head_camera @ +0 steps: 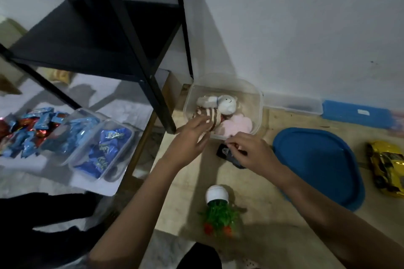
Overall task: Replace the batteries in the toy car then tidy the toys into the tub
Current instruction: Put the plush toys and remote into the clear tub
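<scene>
Two hands are seen over a pale wooden tabletop [251, 192]. One clear plastic tub [261, 107] stands at the far edge against the wall, uncovered. Three soft toys can be counted in it: one white [227, 103], one with brown and white stripes [211, 116] and one pink [237, 125]. A fourth pale shape [205, 101] lies beside the white one, but what it is cannot be told.

The left hand [190, 138] is held open, fingers straight, over the tub's near left corner by the striped toy; contact cannot be made out. The right hand [248, 152] is curled, fingers and thumb gripping one small black object [226, 155] that lies on the tabletop just in front of the tub.

One yellow toy car [387, 166] is parked at the right edge of the tabletop, well apart from both hands. One blue lid [317, 164] lies flat between the car and the right hand. One small potted plant [218, 207] lies tipped on its side near the front edge. By the wall, one more clear box [293, 104] and one blue box [356, 113] are set side by side.

To the left, one black shelf frame [140, 50] rises, and lower down two clear trays [102, 148] of blue packets sit beside one loose pile of packets [26, 129].
</scene>
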### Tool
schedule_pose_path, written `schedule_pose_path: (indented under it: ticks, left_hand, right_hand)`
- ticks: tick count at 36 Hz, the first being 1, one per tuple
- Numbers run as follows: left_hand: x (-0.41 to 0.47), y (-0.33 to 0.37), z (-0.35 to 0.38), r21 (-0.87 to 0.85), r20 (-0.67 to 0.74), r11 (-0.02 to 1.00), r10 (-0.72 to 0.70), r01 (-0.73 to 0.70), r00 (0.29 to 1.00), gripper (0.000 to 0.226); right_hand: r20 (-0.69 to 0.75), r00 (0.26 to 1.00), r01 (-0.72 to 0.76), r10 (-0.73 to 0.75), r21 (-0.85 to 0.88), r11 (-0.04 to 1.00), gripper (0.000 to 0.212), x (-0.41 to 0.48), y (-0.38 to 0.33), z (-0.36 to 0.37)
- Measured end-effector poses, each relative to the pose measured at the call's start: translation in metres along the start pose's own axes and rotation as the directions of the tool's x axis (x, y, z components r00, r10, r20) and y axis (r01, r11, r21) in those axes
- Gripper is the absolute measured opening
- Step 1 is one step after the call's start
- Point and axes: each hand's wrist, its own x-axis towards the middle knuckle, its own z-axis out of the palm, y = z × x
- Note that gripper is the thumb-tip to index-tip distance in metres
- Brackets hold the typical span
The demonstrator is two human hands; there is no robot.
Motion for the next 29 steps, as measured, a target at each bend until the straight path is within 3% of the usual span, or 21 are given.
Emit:
schedule_pose_path:
  ticks: [3, 7, 13, 20, 24, 29]
  left_hand:
    - [-0.035, 0.005, 0.008, -0.022, 0.041, 0.998, -0.053, 0.054, 0.998, 0.034]
    - [-0.069, 0.007, 0.019, -0.071, 0.301, 0.986, -0.124, 0.152, 0.946, 0.045]
    - [-0.091, 0.019, 0.033, -0.217, 0.561, 0.963, -0.013, 0.162, 0.828, 0.049]
    - [-0.094, 0.024, 0.043, -0.207, 0.594, 0.972, 0.032, 0.115, 0.803, 0.043]
    - [-0.098, 0.027, 0.047, -0.188, 0.603, 0.964, -0.04, 0.19, 0.796, 0.044]
    - [-0.107, 0.033, 0.053, -0.057, 0.515, 0.962, -0.2, 0.267, 0.833, 0.047]
  right_hand:
    - [0.083, 0.996, -0.03, 0.037, -0.082, 0.996, 0.016, -0.022, 0.012, 0.017]
    - [0.097, 0.991, -0.071, 0.091, -0.19, 0.979, 0.03, -0.03, 0.022, 0.031]
    - [0.232, 0.942, -0.142, 0.243, -0.38, 0.914, 0.053, -0.032, 0.028, 0.049]
    - [0.265, 0.904, -0.144, 0.337, -0.553, 0.821, 0.061, -0.035, 0.022, 0.049]
    - [0.26, 0.886, -0.179, 0.384, -0.57, 0.802, 0.059, -0.039, 0.018, 0.042]
    - [0.261, 0.87, -0.213, 0.419, -0.566, 0.796, 0.056, -0.05, 0.01, 0.032]
